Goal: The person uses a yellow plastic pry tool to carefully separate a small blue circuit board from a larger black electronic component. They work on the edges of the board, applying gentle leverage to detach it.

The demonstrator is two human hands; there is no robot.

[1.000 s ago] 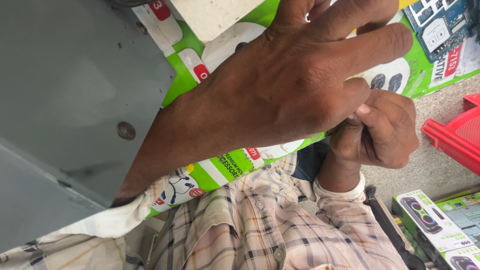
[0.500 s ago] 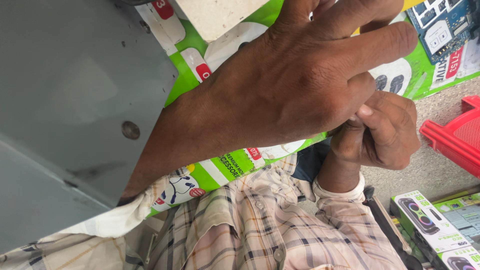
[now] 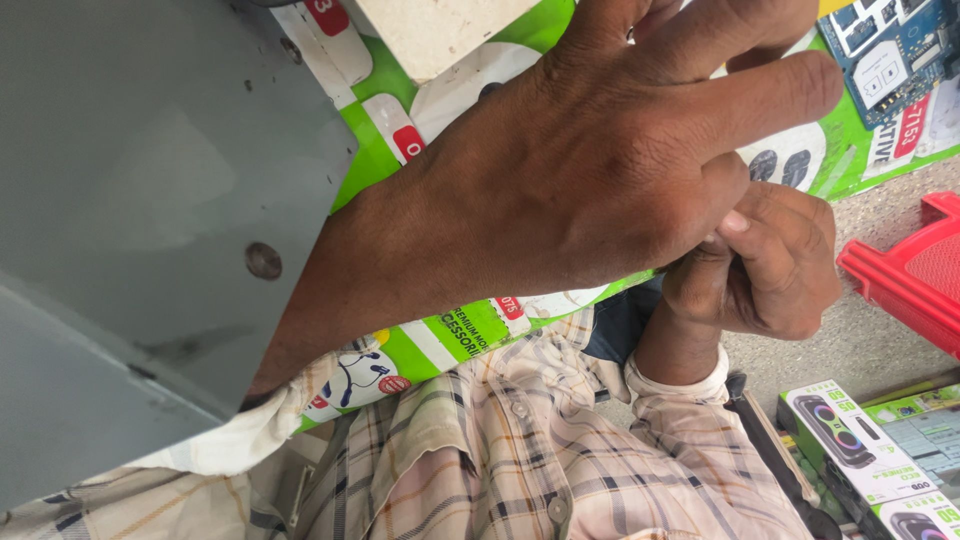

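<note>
Barely any change from a second ago: left hand (image 3: 590, 180) pressed flat, open, on green printed carton (image 3: 440, 330) over lap; right hand (image 3: 765, 265) pinched shut at left thumb, contents hidden. Work holding steady.

Green-and-white printed sheet (image 3: 400, 150) — the work surface

On it lie a blue circuit board (image 3: 895, 45) and a cream block (image 3: 440, 25) — a hand presses it.

Bright even daylight, soft shadows, sharp focus, no glare or blur
</note>
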